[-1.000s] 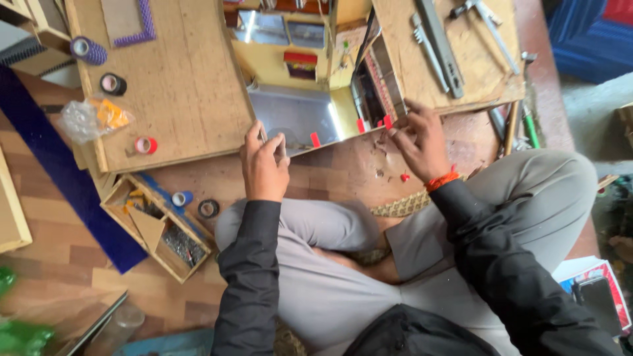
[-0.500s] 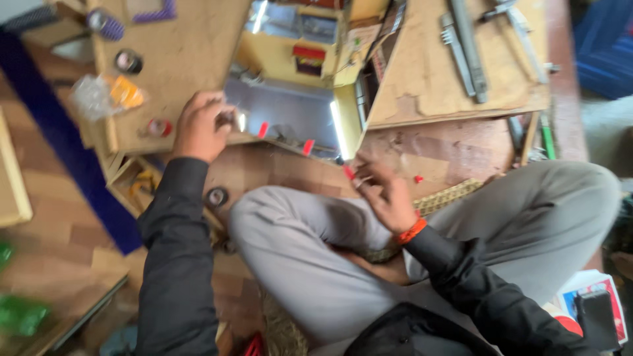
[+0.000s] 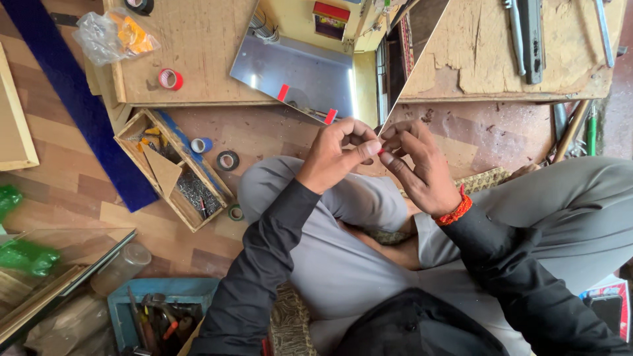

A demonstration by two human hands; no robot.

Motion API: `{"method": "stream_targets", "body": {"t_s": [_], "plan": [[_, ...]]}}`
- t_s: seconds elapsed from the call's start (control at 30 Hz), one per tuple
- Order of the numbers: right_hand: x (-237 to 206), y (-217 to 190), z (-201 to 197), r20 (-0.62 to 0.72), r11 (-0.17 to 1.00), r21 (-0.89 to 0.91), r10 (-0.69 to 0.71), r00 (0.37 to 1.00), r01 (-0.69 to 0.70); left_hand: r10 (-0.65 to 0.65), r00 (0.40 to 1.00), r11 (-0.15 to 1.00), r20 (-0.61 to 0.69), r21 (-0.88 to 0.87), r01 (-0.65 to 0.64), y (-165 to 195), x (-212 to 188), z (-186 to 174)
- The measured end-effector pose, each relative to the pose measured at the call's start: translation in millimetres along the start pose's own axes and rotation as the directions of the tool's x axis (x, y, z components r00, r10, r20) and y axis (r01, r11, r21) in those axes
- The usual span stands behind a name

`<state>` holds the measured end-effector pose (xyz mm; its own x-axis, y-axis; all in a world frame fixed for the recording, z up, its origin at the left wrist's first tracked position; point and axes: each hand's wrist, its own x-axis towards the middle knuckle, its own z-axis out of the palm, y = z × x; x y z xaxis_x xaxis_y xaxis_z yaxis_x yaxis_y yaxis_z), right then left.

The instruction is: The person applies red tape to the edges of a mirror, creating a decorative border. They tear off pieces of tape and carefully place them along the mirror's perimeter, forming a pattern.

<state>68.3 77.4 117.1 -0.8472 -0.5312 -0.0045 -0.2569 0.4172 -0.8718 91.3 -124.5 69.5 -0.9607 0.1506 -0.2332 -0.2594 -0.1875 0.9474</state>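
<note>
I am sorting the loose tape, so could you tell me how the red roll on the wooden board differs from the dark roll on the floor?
The red tape roll lies on the raised wooden board, near a clear plastic bag. The dark tape roll lies lower, on the floor beside the wooden tray. The red one looks somewhat larger and brighter. Both lie flat with the core hole facing up, and neither hand touches them.
</note>
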Motion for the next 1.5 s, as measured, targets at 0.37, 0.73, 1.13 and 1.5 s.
{"method": "stream_targets", "body": {"t_s": [0.37,0.73,1.13,1.5], "plan": [[16,6,-16,-0.011,0.870,-0.356,-0.369,0.929,0.342,0.161,0.926,0.982,-0.341,0.147,-0.117,-14,17,-43],[26,45,-27,0.082,0.782,-0.527,-0.343,0.936,0.332,0.557,0.665,0.651,-0.497,0.759,0.023,-16,66,-201],[35,56,-17,0.091,0.736,-0.578,-0.372,0.924,0.353,0.567,0.652,0.657,-0.504,0.754,0.011,-15,74,-202],[37,69,-17,0.082,0.744,-0.571,-0.369,0.926,0.347,0.586,0.658,0.630,-0.473,0.776,-0.004,-22,76,-196]]}}
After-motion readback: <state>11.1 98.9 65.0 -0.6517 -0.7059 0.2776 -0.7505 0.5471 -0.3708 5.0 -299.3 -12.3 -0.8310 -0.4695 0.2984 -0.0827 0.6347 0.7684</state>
